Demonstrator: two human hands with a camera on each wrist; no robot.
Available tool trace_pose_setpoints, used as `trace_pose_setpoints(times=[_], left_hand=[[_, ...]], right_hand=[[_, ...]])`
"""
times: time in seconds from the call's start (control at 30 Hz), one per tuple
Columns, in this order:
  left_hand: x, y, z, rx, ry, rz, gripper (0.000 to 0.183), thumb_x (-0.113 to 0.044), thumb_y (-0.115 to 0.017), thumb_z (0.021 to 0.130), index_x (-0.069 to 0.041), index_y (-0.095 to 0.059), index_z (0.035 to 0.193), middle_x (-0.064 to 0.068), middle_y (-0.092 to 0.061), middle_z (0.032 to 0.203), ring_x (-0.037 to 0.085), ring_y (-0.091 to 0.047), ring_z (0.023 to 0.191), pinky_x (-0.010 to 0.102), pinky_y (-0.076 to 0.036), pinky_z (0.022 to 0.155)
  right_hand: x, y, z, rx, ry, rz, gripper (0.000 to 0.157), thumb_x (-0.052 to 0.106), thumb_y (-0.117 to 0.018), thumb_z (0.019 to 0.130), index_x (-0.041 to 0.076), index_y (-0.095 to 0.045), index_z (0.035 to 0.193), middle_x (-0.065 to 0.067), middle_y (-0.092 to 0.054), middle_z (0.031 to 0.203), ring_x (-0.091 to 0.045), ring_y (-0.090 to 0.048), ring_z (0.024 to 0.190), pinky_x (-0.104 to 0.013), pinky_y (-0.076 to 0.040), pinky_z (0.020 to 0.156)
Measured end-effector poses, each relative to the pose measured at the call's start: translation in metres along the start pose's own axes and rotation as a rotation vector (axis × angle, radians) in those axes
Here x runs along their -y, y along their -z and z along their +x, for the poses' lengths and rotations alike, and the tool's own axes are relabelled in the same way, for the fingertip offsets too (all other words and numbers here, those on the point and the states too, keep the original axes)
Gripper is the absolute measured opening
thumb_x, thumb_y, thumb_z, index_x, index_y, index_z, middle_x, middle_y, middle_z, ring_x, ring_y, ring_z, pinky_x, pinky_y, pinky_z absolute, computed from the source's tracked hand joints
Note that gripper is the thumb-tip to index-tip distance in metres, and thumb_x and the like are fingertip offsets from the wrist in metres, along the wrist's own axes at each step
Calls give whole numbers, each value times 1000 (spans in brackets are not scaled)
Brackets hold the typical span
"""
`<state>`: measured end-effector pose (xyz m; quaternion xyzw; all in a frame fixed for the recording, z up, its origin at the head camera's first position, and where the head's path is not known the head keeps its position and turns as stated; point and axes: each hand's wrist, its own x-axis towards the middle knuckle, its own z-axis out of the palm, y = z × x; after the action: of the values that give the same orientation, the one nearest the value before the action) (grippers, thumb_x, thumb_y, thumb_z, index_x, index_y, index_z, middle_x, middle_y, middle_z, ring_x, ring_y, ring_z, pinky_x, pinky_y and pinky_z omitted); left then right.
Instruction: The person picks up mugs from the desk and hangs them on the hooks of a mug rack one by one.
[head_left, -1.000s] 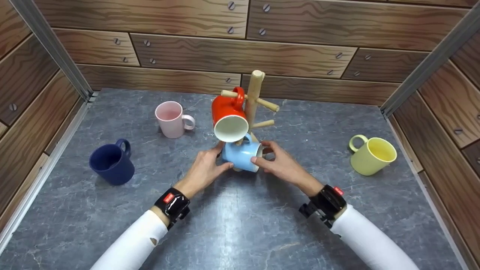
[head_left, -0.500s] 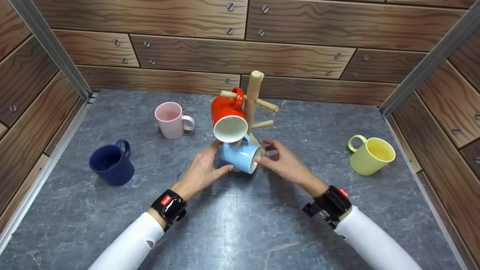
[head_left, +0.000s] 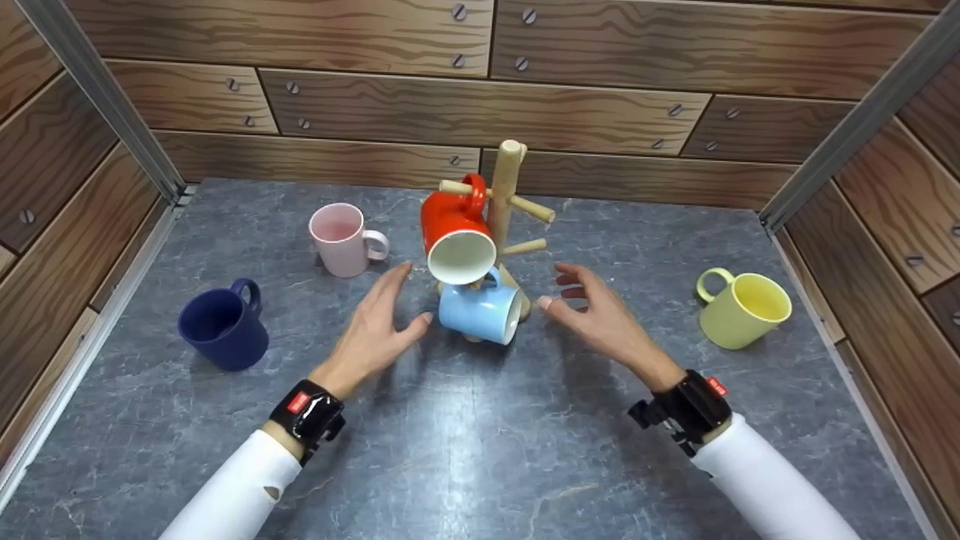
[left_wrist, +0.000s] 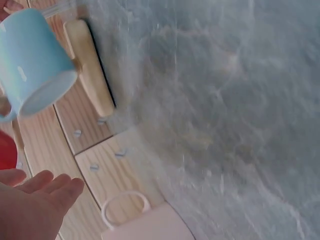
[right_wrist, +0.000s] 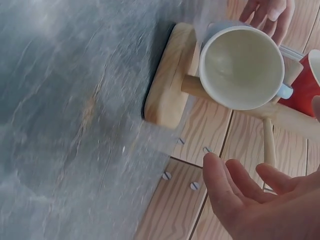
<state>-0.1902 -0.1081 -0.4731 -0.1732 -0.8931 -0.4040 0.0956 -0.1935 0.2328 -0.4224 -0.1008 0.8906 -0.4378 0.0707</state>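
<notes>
A light blue mug hangs on its side by its handle, low on the front of the wooden mug tree, its mouth facing right. Above it a red mug with a white inside hangs from an upper peg. My left hand is just left of the blue mug, fingers spread and holding nothing. On the other side, my right hand stands apart from the mug's mouth with relaxed fingers. In the right wrist view the blue mug's pale inside faces the camera, off the tabletop.
A pink mug and a dark blue mug stand on the grey marbled table to the left. A yellow mug stands at the far right. Wood-patterned walls enclose the back and sides.
Both hands have let go of the light blue mug and drawn apart, the left one leftward and the right one rightward. The mug stays hanging on the tree.
</notes>
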Motion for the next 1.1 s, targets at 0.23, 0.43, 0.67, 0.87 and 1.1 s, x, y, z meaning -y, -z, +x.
trace_pose_setpoints(times=[0.23, 0.43, 0.67, 0.87, 1.1], left_hand=[[-3, 19, 4, -54, -25, -24, 72, -29, -71, 93, -2, -45, 154, 16, -49, 154, 34, -47, 141, 50, -37, 118], [-16, 35, 13, -115, -67, -45, 66, -24, -71, 94, -3, -49, 151, 16, -52, 151, 32, -51, 137, 46, -38, 117], [-34, 52, 32, -225, -192, -45, 51, -18, -65, 99, 1, -55, 145, 19, -58, 143, 33, -57, 128, 45, -41, 114], [-56, 60, 54, -325, -300, -37, 38, -13, -63, 103, 5, -63, 137, 20, -63, 135, 32, -62, 123, 41, -51, 104], [-83, 56, 76, -319, -327, -98, 32, -6, -60, 104, 4, -66, 133, 19, -64, 130, 30, -66, 114, 37, -57, 96]], right_hand=[[1, 9, -2, -68, 91, -59, 66, 45, -65, 101, 7, -47, 152, -16, -50, 148, -32, -51, 133, -51, -46, 108], [5, 20, -1, -145, 197, -121, 58, 34, -68, 101, 5, -51, 148, -17, -53, 143, -34, -52, 130, -52, -46, 106], [24, 35, 4, -223, 269, -96, 57, 27, -68, 100, 2, -50, 148, -17, -56, 141, -31, -54, 127, -50, -47, 104], [51, 45, 12, -304, 367, -37, 49, 23, -63, 103, 0, -53, 145, -16, -60, 137, -27, -58, 126, -44, -51, 102], [88, 51, 24, -361, 475, -40, 42, 22, -59, 105, 0, -59, 141, -13, -63, 135, -24, -61, 121, -40, -53, 99]])
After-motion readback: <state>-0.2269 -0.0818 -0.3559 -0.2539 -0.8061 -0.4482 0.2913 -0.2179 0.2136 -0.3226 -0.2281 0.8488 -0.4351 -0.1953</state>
